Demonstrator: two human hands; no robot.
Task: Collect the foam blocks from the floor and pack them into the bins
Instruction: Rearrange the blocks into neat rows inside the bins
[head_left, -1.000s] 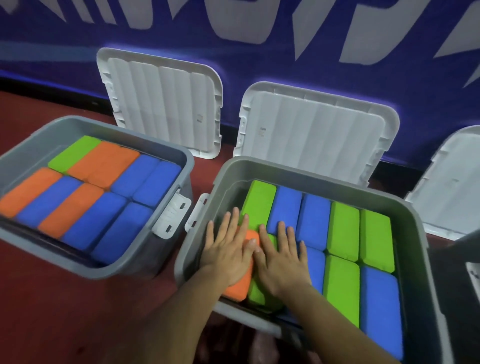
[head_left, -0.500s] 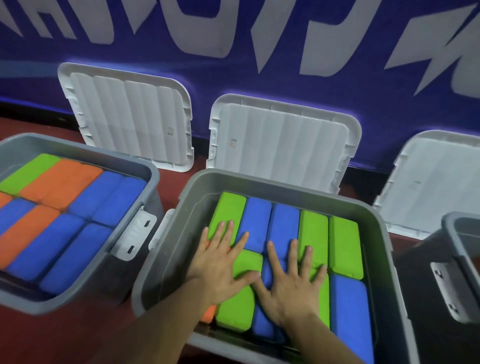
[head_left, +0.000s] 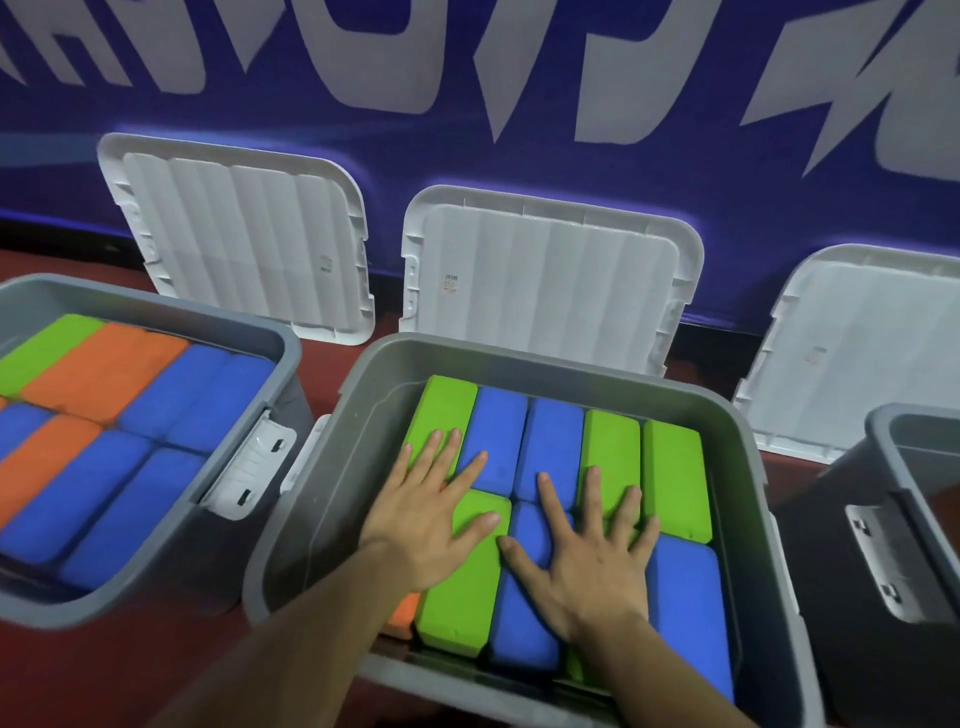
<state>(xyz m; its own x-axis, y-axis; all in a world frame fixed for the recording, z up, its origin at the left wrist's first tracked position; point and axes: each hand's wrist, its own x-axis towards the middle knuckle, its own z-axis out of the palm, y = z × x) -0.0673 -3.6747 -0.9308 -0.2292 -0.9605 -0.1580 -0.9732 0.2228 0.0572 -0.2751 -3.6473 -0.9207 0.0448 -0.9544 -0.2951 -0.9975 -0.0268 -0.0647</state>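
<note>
— Where are the person's hands?

— Both are inside the middle bin (head_left: 322, 509). The left hand (head_left: 426, 525) lies flat across a green foam block (head_left: 462, 592) and reaches onto the green block (head_left: 441, 410) and the blue block (head_left: 498, 436) in the far row. The right hand (head_left: 587, 561) rests on a near blue block (head_left: 524, 629) and on the blocks beside it.

— Is either hand holding anything?

— No. The left fingers (head_left: 462, 477) are straight and spread, and so are the right fingers (head_left: 595, 499). The palms are down on the foam and nothing is gripped.

— And the rest of the blocks?

— Green and blue ones fill the middle bin in two rows, and an orange block (head_left: 405, 613) is wedged at the near left edge beside the left wrist. The left bin (head_left: 156, 306) is packed with blue, orange and green blocks. The inside of the right bin (head_left: 893, 415) cannot be made out.

— What stands behind them?

— White lids (head_left: 550, 280) lean against a blue wall (head_left: 467, 130). The bins sit on the red floor (head_left: 78, 675).
</note>
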